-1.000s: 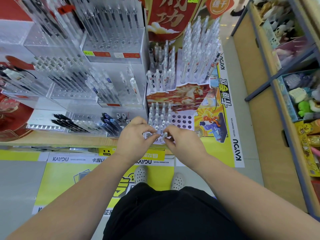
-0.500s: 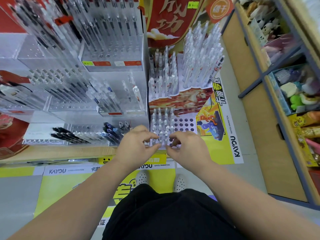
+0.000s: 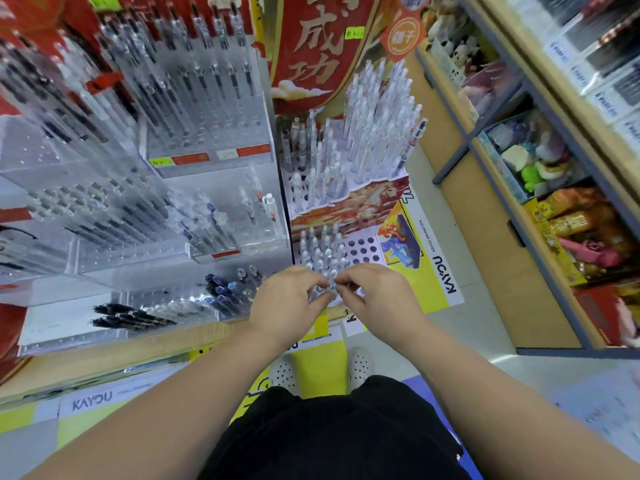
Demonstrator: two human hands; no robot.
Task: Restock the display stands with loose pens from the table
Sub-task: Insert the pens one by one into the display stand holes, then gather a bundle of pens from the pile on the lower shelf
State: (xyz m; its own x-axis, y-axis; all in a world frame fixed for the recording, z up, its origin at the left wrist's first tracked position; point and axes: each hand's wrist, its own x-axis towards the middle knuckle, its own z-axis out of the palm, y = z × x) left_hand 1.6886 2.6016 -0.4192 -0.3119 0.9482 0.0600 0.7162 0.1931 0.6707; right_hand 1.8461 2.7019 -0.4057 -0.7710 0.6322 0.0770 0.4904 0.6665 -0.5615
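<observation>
Both hands meet at the front row of a white stepped display stand point(image 3: 367, 249) with round holes. My left hand point(image 3: 287, 301) and my right hand point(image 3: 372, 299) each pinch a clear pen point(image 3: 329, 289) between thumb and fingertips at the stand's lowest tier. Several clear pens point(image 3: 320, 251) stand upright in that tier's left holes; holes on the right are bare. Higher tiers hold many more clear pens point(image 3: 377, 126). How the pinched pen sits in its hole is hidden by my fingers.
Clear acrylic racks point(image 3: 207, 109) full of pens fill the left. Black pens point(image 3: 128, 317) and blue pens point(image 3: 225, 292) lie in the lowest rack. A wooden shelf unit point(image 3: 502, 209) with toys stands on the right. A red banner point(image 3: 318, 46) hangs behind.
The camera has swung, shifting the whole scene. Both hands stay together at the stand's front row, fingertips still working on the same pen.
</observation>
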